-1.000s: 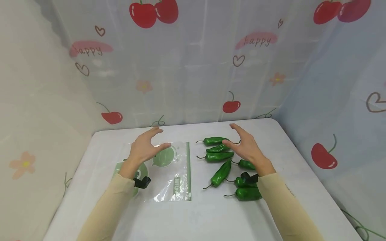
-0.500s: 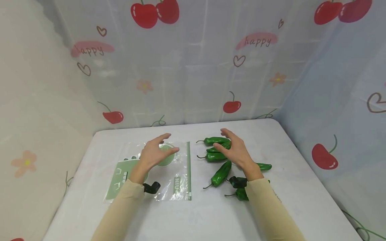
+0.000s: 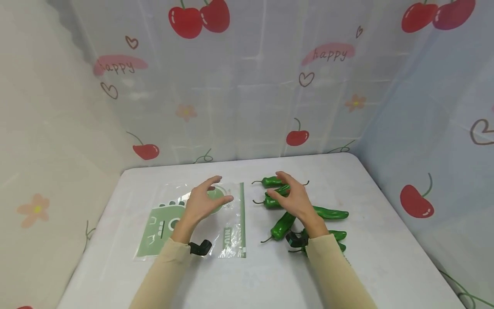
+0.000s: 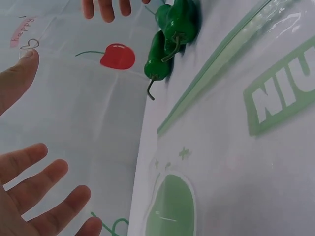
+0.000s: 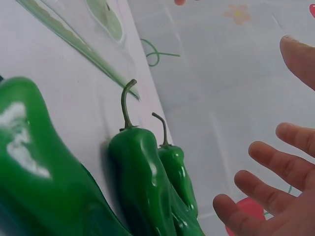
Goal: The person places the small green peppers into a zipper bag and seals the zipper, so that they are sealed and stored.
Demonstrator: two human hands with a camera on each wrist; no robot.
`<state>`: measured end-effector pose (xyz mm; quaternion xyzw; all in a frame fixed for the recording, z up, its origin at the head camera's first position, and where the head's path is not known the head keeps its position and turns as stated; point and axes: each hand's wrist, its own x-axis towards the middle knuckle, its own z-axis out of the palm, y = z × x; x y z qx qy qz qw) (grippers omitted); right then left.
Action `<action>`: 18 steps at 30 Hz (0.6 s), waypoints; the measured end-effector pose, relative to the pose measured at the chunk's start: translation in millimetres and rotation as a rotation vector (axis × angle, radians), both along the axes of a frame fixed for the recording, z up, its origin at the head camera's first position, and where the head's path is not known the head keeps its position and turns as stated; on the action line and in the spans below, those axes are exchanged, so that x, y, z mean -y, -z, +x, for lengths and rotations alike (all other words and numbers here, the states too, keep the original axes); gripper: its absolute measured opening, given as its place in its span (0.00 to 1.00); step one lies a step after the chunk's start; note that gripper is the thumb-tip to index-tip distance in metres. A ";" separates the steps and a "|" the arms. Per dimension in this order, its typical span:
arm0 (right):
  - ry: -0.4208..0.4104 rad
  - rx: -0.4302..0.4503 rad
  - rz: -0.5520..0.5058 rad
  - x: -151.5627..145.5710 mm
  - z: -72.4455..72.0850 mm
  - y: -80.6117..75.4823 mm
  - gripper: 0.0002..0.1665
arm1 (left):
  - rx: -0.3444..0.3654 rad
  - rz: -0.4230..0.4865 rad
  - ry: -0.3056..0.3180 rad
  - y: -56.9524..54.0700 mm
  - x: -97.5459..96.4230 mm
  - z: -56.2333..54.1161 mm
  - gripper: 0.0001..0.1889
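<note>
1. Left hand [image 3: 200,205]: raised over the bag on the left half of the desk [image 3: 247,285]; grip wide, thumb well apart from the fingers.
2. Right hand [image 3: 296,201]: raised over the peppers, right of the desk's middle; grip wide, fingers spread in the right wrist view.
3. Clear zip bag [image 3: 234,221]: lies flat, nearer the desk's left edge than its right; green zip strip [image 3: 242,223] on the side facing the peppers.
4. Green peppers [image 3: 283,225]: several, grouped between the bag and the desk's right edge, partly hidden by the right hand and forearm; the farthest pepper [image 3: 268,182] lies near the far edge.
5. Cherry-print curtain [image 3: 247,98]: hangs behind the desk's far edge.
</note>
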<state>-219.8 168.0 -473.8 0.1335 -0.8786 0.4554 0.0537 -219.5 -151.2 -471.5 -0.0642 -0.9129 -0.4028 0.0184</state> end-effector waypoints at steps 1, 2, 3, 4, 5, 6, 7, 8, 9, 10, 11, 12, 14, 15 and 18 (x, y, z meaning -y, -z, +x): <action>0.002 0.002 -0.004 1.6 0.1 0.9 0.43 | 0.000 -0.001 0.000 1.6 -0.8 0.6 0.47; 0.004 0.004 -0.008 3.2 0.4 1.8 0.43 | 0.000 0.003 0.002 3.2 -1.5 1.2 0.47; 0.006 0.006 -0.014 5.0 0.7 2.7 0.43 | 0.000 0.006 0.002 4.8 -2.2 1.7 0.46; 0.010 0.006 -0.016 6.2 1.2 3.9 0.43 | 0.000 0.008 0.003 6.5 -3.5 2.1 0.46; 0.012 0.006 -0.019 7.6 1.9 4.9 0.42 | -0.002 0.012 0.002 8.2 -4.6 2.5 0.45; 0.015 0.007 -0.023 8.9 2.6 6.0 0.42 | -0.003 0.012 -0.001 9.9 -5.9 2.8 0.45; 0.017 0.010 -0.028 10.4 3.3 7.0 0.41 | -0.005 0.013 -0.001 11.5 -7.5 3.2 0.44; 0.017 0.013 -0.035 11.8 3.9 8.3 0.40 | -0.006 0.014 -0.002 12.7 -8.9 3.6 0.44; 0.018 0.019 -0.043 13.2 5.0 9.2 0.39 | -0.009 0.013 -0.002 14.1 -10.6 3.9 0.43; 0.019 0.029 -0.055 14.8 6.0 10.1 0.38 | -0.012 0.013 0.000 15.2 -12.3 4.5 0.43; 0.019 0.041 -0.064 16.5 7.2 10.8 0.37 | -0.013 0.015 0.001 16.4 -14.2 4.9 0.42; 0.022 0.055 -0.069 18.3 8.2 11.5 0.36 | -0.013 0.015 0.004 17.6 -16.2 5.5 0.42; 0.021 0.076 -0.074 22.1 10.1 13.6 0.35 | -0.013 0.011 0.011 20.0 -20.4 6.8 0.41; 0.019 0.087 -0.072 24.2 11.1 14.5 0.35 | -0.011 0.007 0.012 21.0 -22.3 7.5 0.41; 0.022 0.095 -0.059 30.3 13.0 22.1 0.32 | -0.016 -0.001 0.011 25.3 -28.3 9.4 0.39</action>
